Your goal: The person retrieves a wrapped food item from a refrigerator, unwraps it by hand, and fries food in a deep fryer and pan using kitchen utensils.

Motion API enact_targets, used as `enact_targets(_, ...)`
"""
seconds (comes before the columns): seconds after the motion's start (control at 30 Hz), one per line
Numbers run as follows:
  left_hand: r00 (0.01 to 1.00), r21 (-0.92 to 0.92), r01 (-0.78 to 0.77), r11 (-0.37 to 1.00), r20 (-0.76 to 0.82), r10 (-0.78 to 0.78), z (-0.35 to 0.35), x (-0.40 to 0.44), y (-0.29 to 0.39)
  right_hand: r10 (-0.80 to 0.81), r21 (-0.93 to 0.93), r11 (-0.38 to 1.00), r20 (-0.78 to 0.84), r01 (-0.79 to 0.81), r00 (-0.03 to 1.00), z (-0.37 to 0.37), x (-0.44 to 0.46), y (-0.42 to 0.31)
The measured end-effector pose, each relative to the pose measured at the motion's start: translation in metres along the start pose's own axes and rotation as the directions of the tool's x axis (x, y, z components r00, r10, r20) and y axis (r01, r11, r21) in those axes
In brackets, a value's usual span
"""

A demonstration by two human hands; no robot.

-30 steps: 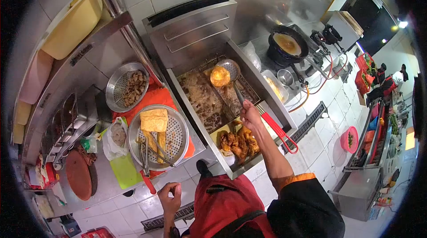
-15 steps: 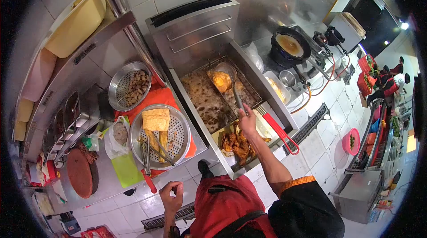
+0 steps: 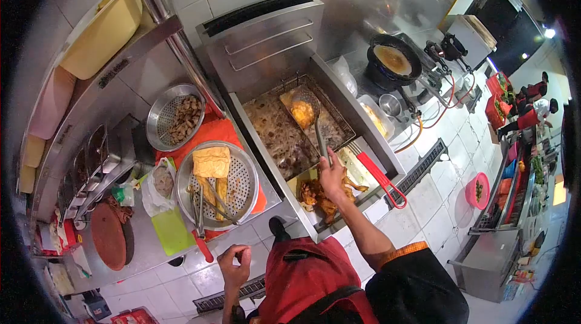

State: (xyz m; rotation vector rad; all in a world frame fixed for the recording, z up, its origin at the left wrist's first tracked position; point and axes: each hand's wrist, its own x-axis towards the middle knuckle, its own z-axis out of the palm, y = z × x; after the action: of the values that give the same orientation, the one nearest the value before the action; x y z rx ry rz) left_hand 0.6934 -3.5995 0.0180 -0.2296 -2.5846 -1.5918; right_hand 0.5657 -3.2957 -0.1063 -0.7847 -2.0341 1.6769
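Observation:
My right hand [image 3: 331, 174] is wrapped around the handle of a long metal skimmer [image 3: 321, 136]. The skimmer's round head is over the bubbling oil of the fryer [image 3: 275, 133], with a golden-orange fried piece [image 3: 302, 113] in it. Beneath my right wrist, browned fried chicken pieces [image 3: 327, 197] lie in the fryer's front tray. My left hand [image 3: 235, 266] hangs at my left side, fingers curled to the thumb, with nothing visible in it. Near it is the red handle [image 3: 203, 248] of a tool resting on the perforated steel bowl [image 3: 249, 188].
Fried tofu-like slabs [image 3: 211, 162] and tongs lie in the perforated bowl. Behind it, a colander [image 3: 151, 124] holds brown chunks. A red-handled basket [image 3: 378, 176] rests at the fryer's right edge. Further right are a wok of oil [image 3: 393, 59] and a pink tub [image 3: 477, 191]; people work far right.
My right hand has drawn slightly down and left with the skimmer, whose head has shifted a little. My left hand stays almost in place.

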Motion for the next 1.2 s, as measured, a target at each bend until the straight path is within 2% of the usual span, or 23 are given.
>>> enact_targets(0.07,1.000,-0.014,-0.008,1.000,-0.013,0.008,0.000,0.000,-0.002,-0.075,-0.102,0.992,0.023,0.077,0.997,0.001,-0.007,-0.003)
enact_targets(0.13,1.000,-0.016,0.006,1.000,-0.005,-0.006,0.000,-0.003,-0.004,-0.088,-0.052,0.995,0.029,0.089,0.996,0.003,-0.010,-0.006)
enact_targets(0.2,1.000,-0.018,0.022,1.000,0.001,-0.021,0.000,-0.004,-0.003,-0.059,-0.108,0.992,0.049,0.064,0.997,0.001,-0.013,-0.014)
enact_targets(0.33,1.000,0.003,0.030,1.000,-0.004,-0.030,-0.002,-0.003,0.007,-0.106,-0.089,0.990,0.014,0.107,0.994,0.000,-0.011,-0.023)
enact_targets(0.4,0.999,-0.003,0.044,0.999,-0.027,-0.044,0.000,-0.001,0.009,0.284,0.087,0.953,0.071,-0.290,0.956,-0.005,-0.004,-0.042)
enact_targets(0.43,0.998,-0.021,0.047,0.999,-0.029,-0.047,0.001,-0.003,0.007,0.332,0.312,0.886,0.088,-0.342,0.939,-0.005,0.008,-0.022)
enact_targets(0.47,0.998,-0.033,0.054,0.998,-0.038,-0.056,0.001,-0.005,0.004,0.407,0.307,0.845,0.161,-0.437,0.899,-0.016,0.012,-0.030)
enact_targets(0.53,0.997,-0.030,0.071,0.997,-0.008,-0.071,-0.002,-0.004,0.006,0.384,0.496,0.741,0.239,-0.452,0.892,-0.028,0.021,-0.033)
enact_targets(0.6,0.998,-0.019,0.058,0.998,0.001,-0.058,-0.004,-0.001,0.007,0.402,0.522,0.728,0.200,-0.444,0.894,-0.035,0.026,-0.040)
enact_targets(0.63,0.997,-0.010,0.070,0.997,-0.021,-0.070,-0.004,0.003,0.008,0.408,0.474,0.761,0.181,-0.443,0.895,-0.042,0.021,-0.052)
enact_targets(0.7,1.000,0.100,-0.008,0.995,-0.029,0.011,-0.004,0.009,0.010,0.390,0.489,0.749,0.220,-0.447,0.894,-0.054,0.025,-0.047)
enact_targets(0.8,0.999,0.132,-0.033,0.991,-0.028,0.037,-0.004,0.014,0.007,0.384,0.462,0.765,0.234,-0.450,0.893,-0.065,0.024,-0.048)
enact_targets(0.87,0.997,0.041,-0.069,0.997,-0.039,0.071,-0.001,0.020,0.010,0.394,0.457,0.776,0.187,-0.435,0.900,-0.062,0.024,-0.045)
enact_targets(0.93,0.996,0.042,-0.085,0.996,-0.013,0.085,0.001,0.019,0.007,0.378,0.430,0.800,0.183,-0.419,0.908,-0.057,0.023,-0.050)
enact_targets(1.0,0.995,0.025,-0.096,0.995,0.006,0.096,0.002,0.018,0.009,0.383,0.438,0.783,0.222,-0.442,0.897,-0.053,0.022,-0.058)
enact_targets(1.07,0.995,0.018,-0.101,0.995,0.020,0.101,0.001,0.016,0.009,0.397,0.473,0.764,0.192,-0.439,0.898,-0.046,0.025,-0.057)
enact_targets(1.13,0.997,0.024,-0.066,0.997,0.028,0.066,-0.001,0.012,0.009,0.349,0.451,0.791,0.223,-0.414,0.910,-0.042,0.024,-0.058)
enact_targets(1.2,0.998,0.016,-0.056,0.998,0.019,0.056,-0.001,0.009,0.007,0.370,0.422,0.802,0.205,-0.423,0.906,-0.041,0.025,-0.057)
